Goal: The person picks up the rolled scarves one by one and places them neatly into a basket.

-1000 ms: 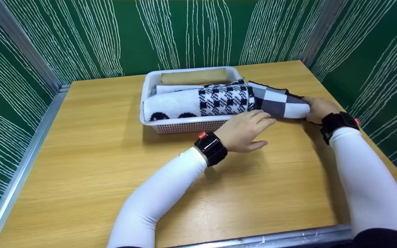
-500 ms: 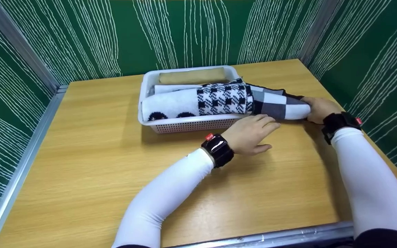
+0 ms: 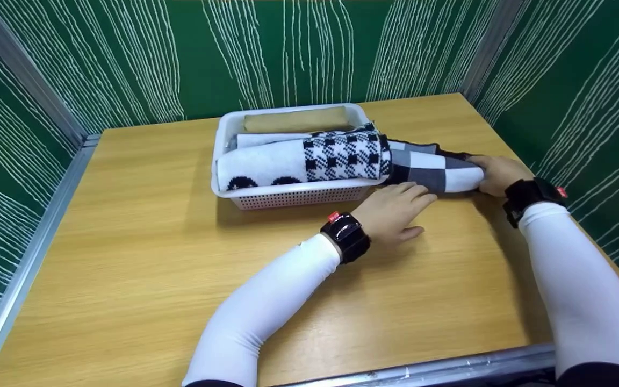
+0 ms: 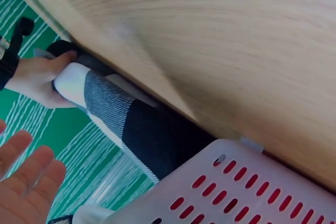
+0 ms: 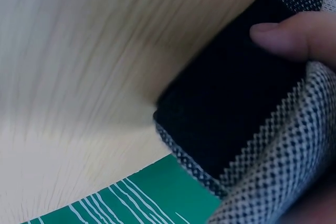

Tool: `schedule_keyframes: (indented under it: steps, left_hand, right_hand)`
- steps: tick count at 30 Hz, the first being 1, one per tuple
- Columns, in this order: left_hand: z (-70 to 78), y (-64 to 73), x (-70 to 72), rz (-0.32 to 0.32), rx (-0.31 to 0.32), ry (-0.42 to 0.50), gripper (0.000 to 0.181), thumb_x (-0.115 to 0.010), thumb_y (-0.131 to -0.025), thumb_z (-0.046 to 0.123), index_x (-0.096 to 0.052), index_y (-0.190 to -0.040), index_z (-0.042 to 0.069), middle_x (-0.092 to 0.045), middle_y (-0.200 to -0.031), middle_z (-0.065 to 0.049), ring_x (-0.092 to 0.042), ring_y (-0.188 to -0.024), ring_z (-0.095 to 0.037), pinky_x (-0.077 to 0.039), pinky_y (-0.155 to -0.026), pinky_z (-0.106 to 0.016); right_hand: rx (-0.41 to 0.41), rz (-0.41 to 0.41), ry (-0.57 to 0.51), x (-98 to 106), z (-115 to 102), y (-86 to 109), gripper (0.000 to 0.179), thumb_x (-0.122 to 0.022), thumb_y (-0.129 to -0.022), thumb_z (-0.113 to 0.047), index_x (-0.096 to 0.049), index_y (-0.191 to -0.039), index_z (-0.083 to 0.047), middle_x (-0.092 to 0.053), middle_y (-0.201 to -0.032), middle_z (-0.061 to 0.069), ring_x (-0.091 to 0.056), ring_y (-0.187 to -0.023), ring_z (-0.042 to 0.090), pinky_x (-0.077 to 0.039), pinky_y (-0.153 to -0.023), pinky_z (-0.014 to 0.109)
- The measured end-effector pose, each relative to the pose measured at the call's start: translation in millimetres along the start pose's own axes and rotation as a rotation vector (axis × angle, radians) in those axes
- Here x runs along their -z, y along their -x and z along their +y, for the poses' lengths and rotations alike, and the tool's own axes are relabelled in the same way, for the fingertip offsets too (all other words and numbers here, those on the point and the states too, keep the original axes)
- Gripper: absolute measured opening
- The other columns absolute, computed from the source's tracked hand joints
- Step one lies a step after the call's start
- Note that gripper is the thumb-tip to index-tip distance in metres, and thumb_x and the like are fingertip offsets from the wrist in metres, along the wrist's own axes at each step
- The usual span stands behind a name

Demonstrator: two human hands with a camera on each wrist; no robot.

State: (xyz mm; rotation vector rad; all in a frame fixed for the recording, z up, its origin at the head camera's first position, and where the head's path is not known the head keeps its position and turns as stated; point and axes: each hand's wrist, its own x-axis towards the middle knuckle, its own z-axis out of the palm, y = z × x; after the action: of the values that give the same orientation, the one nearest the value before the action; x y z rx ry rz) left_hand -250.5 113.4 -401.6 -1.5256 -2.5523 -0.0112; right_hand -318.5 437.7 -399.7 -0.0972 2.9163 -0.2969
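My right hand [image 3: 504, 176] grips the right end of a grey, white and black checkered knit cloth [image 3: 427, 167]. In the right wrist view the thumb [image 5: 283, 34] presses on a black square of the cloth, and the other fingers are mostly hidden. The cloth lies along the table to the right side of a white plastic basket [image 3: 301, 201], where a rolled black-and-white patterned knit cloth [image 3: 347, 158] hides its far end. Just in front of the basket's right corner, my left hand [image 3: 393, 212] hovers with fingers extended, holding nothing.
Inside the basket, a tan rolled cloth [image 3: 296, 120] lies behind the patterned roll. Green walls with white streaks close off the back and both sides of the wooden table [image 3: 143, 242]. A metal rail [image 3: 427, 371] runs along the front edge.
My left hand has shifted slightly to the right relative to the basket, and its fingers stay extended. My right hand keeps hold of the checkered cloth, nearly still. The view has shifted a little.
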Motion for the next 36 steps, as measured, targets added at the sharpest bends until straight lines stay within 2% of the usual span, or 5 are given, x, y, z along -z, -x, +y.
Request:
schedule_keyframes:
  steps: [13,22,29,32,36]
  left_hand:
    - [-5.9,-9.4,-11.9,-0.043,0.066,-0.020,0.074,-0.061,-0.108,0.050,-0.038,-0.167,0.013,-0.047,-0.165,-0.007,-0.044,-0.156,-0.031,-0.037,-0.131,-0.041]
    - [-9.0,-16.5,-19.7,-0.020,0.110,-0.052,0.070,-0.063,-0.107,0.046,-0.041,-0.164,0.013,-0.047,-0.162,-0.008,-0.044,-0.155,-0.031,-0.035,-0.132,-0.035]
    - [-9.5,-21.1,-23.3,-0.034,0.156,-0.039,0.068,-0.063,-0.105,0.039,-0.041,-0.163,0.013,-0.046,-0.162,-0.008,-0.044,-0.152,-0.029,-0.054,-0.115,-0.033]
    - [-9.5,-22.8,-25.1,-0.032,0.165,-0.034,0.067,-0.063,-0.105,0.038,-0.042,-0.163,0.012,-0.047,-0.160,-0.008,-0.045,-0.150,-0.028,-0.057,-0.109,-0.032]
    - [-9.9,-25.8,-28.0,-0.034,0.195,-0.022,0.068,-0.063,-0.105,0.040,-0.040,-0.163,0.013,-0.045,-0.161,-0.008,-0.042,-0.153,-0.029,-0.057,-0.109,-0.032]
  right_hand:
    - [-0.023,-0.020,0.027,-2.2,-2.4,2.3,0.072,-0.061,-0.091,0.007,-0.047,-0.161,-0.003,-0.049,-0.151,0.045,-0.044,-0.140,0.065,-0.030,-0.120,0.080]
    - [-0.032,-0.026,0.026,-1.0,-1.2,3.3,0.069,-0.061,-0.094,0.005,-0.048,-0.162,-0.004,-0.048,-0.152,0.044,-0.044,-0.140,0.065,-0.029,-0.120,0.081]
    - [0.040,0.015,0.062,-1.3,1.6,4.9,0.067,-0.061,-0.090,0.008,-0.053,-0.156,0.001,-0.054,-0.148,0.043,-0.050,-0.138,0.064,-0.036,-0.119,0.077]
    - [0.081,0.037,0.081,-1.6,2.8,6.2,0.066,-0.062,-0.087,0.009,-0.056,-0.152,0.003,-0.057,-0.145,0.042,-0.053,-0.135,0.064,-0.040,-0.117,0.075]
    - [0.102,0.045,0.087,-2.0,4.4,7.4,0.063,-0.063,-0.087,0.009,-0.059,-0.149,0.004,-0.059,-0.144,0.041,-0.054,-0.133,0.063,-0.039,-0.116,0.076]
